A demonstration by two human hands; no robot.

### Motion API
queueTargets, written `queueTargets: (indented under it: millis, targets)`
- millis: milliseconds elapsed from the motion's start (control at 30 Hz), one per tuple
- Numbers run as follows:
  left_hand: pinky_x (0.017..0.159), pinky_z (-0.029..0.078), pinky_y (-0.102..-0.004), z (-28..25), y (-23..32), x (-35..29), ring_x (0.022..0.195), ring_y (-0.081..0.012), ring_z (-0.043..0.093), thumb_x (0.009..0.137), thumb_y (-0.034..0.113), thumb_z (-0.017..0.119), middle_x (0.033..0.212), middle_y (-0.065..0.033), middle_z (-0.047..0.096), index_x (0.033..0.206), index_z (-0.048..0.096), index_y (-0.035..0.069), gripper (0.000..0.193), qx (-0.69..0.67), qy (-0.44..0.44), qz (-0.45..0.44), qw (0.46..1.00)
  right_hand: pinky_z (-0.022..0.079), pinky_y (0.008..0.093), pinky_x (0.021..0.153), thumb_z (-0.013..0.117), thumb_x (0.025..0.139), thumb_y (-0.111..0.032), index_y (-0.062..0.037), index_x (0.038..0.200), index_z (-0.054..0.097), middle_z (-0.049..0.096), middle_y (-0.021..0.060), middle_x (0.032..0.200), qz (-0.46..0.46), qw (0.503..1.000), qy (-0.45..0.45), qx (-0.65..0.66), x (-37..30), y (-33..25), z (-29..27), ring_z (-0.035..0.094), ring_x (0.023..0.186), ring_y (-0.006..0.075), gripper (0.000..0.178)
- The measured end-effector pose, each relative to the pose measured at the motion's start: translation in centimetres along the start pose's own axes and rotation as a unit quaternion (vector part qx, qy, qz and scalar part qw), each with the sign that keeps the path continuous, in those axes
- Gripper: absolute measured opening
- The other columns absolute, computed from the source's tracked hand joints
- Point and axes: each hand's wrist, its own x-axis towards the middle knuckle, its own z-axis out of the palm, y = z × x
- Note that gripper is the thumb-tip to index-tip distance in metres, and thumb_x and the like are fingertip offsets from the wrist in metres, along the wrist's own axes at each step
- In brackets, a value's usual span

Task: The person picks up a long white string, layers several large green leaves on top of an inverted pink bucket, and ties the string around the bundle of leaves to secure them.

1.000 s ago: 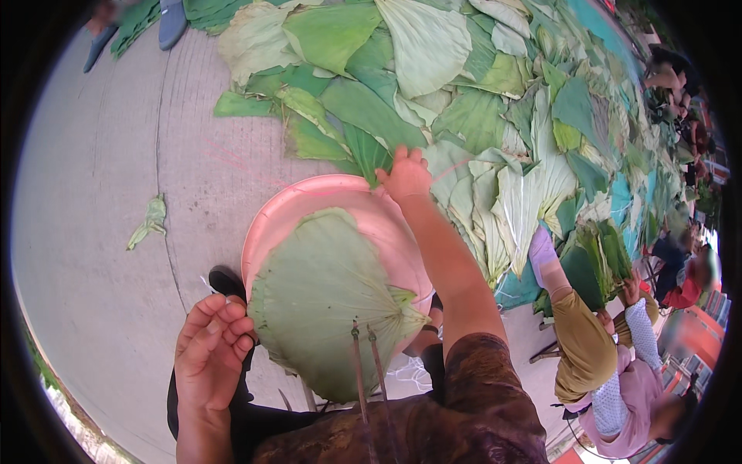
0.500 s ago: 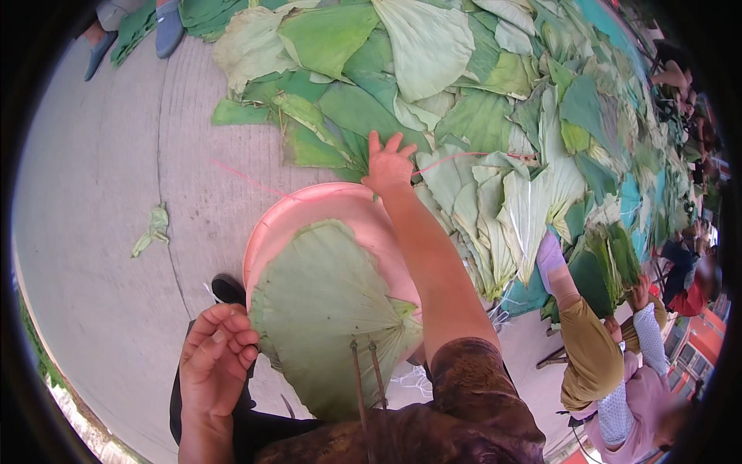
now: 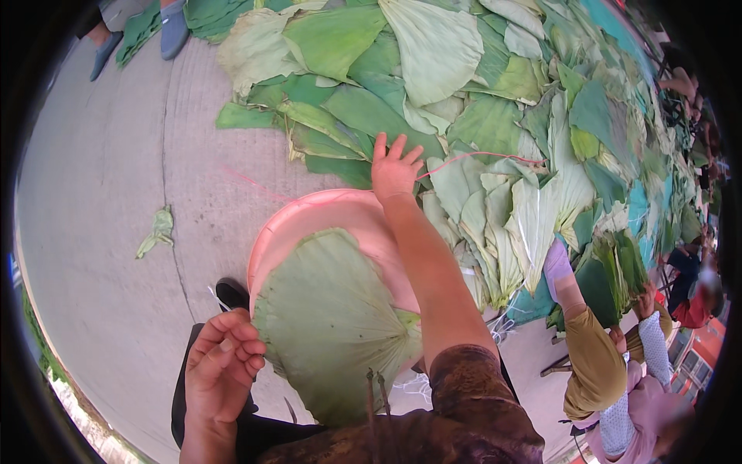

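Note:
My right hand [image 3: 396,168] reaches forward with its fingers spread, palm down on green lotus leaves [image 3: 363,114] at the near edge of a large spread. Just below that wrist is a pink round basin [image 3: 309,205]. A large pale green folded lotus leaf [image 3: 328,309] lies over the basin, covering most of its inside. Beside the leaf's left edge, my left hand [image 3: 220,363] is turned palm up. Its fingers are loosely curled with the thumb against them, and nothing shows in them.
Pink string [image 3: 479,153] runs across the leaves near my right hand. A crumpled leaf [image 3: 158,232] lies on the concrete floor [image 3: 100,170]. On the right, a seated co-worker [image 3: 595,363] holds a leaf bundle [image 3: 614,267]. Someone's shoes [image 3: 175,31] stand at the far left.
Leaves just left of my right hand have shifted, and more of a darker leaf shows there. My right hand stays spread on the leaves; my left hand keeps its curled shape.

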Motion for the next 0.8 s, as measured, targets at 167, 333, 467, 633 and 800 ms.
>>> queueTargets:
  millis: [167, 333, 467, 633, 800]
  targets:
    - [0.067, 0.049, -0.0273, 0.0, 0.1, -0.2, 0.08, -0.0182, 0.06, 0.081, 0.011, 0.054, 0.094, -0.0089, 0.059, 0.107, 0.05, 0.002, 0.027, -0.002, 0.008, -0.001, 1.0, 0.043, 0.0595, 0.07, 0.052, 0.077, -0.014, -0.0104, 0.117, 0.047, 0.04, 0.02, 0.123, 0.045, 0.997, 0.063, -0.01, 0.7, 0.4, 0.2, 0.041, 0.097, 0.0584, 0.041]
    - [0.067, 0.048, -0.027, -0.3, 0.4, -0.8, 0.08, -0.0175, 0.06, 0.083, 0.009, 0.051, 0.094, -0.0084, 0.059, 0.107, 0.05, 0.004, 0.024, -0.02, -0.018, 0.005, 1.0, 0.047, 0.0469, 0.069, 0.051, 0.072, -0.01, -0.0079, 0.096, 0.058, 0.057, 0.0182, 0.099, 0.065, 0.975, -0.063, 0.203, 2.7, 2.7, -4.7, 0.054, 0.087, 0.044, 0.024]
    - [0.066, 0.046, -0.0257, 0.0, 0.6, -1.8, 0.079, -0.016, 0.058, 0.083, 0.009, 0.051, 0.092, -0.0075, 0.06, 0.104, 0.051, 0.006, 0.021, -0.018, -0.04, 0.0, 0.999, 0.045, 0.0425, 0.073, 0.047, 0.069, -0.006, -0.0059, 0.092, 0.059, 0.059, 0.0213, 0.088, 0.038, 0.961, -0.003, 0.274, 4.0, 7.5, -9.5, 0.056, 0.087, 0.034, 0.026]
    - [0.067, 0.044, -0.0259, -0.3, 0.6, -3.4, 0.077, -0.0145, 0.056, 0.082, 0.009, 0.052, 0.09, -0.006, 0.059, 0.102, 0.051, 0.008, 0.02, -0.025, -0.06, 0.004, 0.998, 0.044, 0.0369, 0.071, 0.049, 0.067, -0.002, -0.0045, 0.096, 0.06, 0.061, 0.018, 0.081, 0.017, 0.886, 0.09, 0.455, 2.0, 10.4, -17.0, 0.058, 0.079, 0.0307, 0.031]
    - [0.066, 0.045, -0.0273, -0.3, 0.3, -4.2, 0.077, -0.0169, 0.056, 0.08, 0.008, 0.052, 0.089, -0.007, 0.058, 0.102, 0.049, 0.006, 0.022, -0.016, -0.076, -0.003, 0.997, 0.044, 0.0297, 0.068, 0.053, 0.071, -0.001, 0.003, 0.102, 0.054, 0.061, 0.0118, 0.083, 0.096, 0.744, 0.104, 0.653, 1.0, 10.1, -23.8, 0.056, 0.075, 0.0173, 0.032]
